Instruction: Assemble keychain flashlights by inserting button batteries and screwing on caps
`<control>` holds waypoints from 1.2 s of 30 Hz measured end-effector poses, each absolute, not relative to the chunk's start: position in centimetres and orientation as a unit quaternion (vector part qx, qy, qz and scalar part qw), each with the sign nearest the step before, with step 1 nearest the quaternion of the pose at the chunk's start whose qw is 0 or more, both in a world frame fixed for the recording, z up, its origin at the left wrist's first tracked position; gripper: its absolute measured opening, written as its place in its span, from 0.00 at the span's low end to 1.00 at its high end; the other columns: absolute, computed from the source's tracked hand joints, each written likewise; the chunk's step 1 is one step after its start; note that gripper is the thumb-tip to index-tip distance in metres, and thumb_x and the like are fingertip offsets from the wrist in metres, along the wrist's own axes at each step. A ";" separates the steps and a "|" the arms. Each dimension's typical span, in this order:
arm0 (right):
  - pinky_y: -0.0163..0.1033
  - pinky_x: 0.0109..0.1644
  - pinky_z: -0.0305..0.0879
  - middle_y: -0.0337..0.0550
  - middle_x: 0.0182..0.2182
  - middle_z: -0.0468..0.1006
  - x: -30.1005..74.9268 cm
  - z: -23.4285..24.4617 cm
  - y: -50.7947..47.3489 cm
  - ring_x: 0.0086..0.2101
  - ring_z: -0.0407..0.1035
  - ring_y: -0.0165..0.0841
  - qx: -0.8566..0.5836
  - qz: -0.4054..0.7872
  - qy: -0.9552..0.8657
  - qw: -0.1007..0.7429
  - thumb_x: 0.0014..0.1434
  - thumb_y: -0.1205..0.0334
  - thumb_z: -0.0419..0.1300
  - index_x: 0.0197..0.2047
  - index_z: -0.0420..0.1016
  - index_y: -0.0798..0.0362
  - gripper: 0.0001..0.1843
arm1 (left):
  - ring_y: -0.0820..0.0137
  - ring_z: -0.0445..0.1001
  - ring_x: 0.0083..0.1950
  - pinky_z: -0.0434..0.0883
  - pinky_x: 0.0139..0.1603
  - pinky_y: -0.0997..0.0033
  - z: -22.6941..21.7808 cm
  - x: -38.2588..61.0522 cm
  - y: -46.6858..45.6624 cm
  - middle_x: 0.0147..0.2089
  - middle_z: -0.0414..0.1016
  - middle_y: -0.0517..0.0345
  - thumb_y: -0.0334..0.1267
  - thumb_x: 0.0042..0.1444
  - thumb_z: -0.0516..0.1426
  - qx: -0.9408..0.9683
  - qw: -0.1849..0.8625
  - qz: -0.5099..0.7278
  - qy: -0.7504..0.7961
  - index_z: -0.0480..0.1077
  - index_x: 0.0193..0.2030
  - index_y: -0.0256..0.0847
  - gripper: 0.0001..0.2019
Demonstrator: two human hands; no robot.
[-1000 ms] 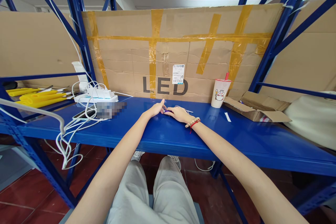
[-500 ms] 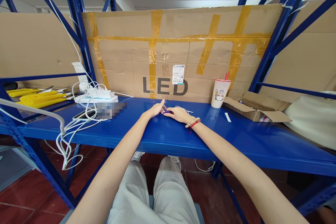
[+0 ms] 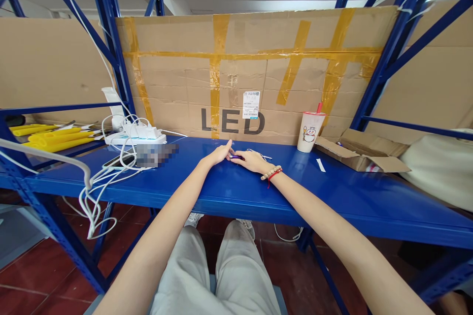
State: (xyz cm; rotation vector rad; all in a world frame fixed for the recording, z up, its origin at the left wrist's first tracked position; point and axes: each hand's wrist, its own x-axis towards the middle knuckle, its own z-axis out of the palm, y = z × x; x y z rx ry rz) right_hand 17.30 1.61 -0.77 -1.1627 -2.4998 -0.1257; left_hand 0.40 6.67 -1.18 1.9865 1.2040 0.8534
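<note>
Both my hands rest on the blue metal shelf in front of a taped cardboard sheet marked LED. My left hand lies flat with its fingers stretched out, fingertips touching a small purple pen-like object. My right hand, with a bead bracelet and red string at the wrist, is curled around the other end of that purple object. A thin metal piece lies just behind my right hand.
A white paper cup with a red straw stands to the right, beside an open cardboard box. At the left are a white power strip with cables, a phone and yellow tools. A white bag lies far right.
</note>
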 end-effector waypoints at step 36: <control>0.42 0.50 0.59 0.43 0.41 0.78 17.3 -0.7 1.6 0.41 0.72 0.37 -0.416 -0.054 -0.891 0.174 0.65 0.49 0.44 0.45 0.72 0.50 0.20 | 0.65 0.71 0.33 0.65 0.37 0.68 -0.7 0.5 5.8 0.27 0.73 0.53 0.61 0.58 0.34 0.766 0.313 0.314 0.465 0.73 0.33 0.35 0.36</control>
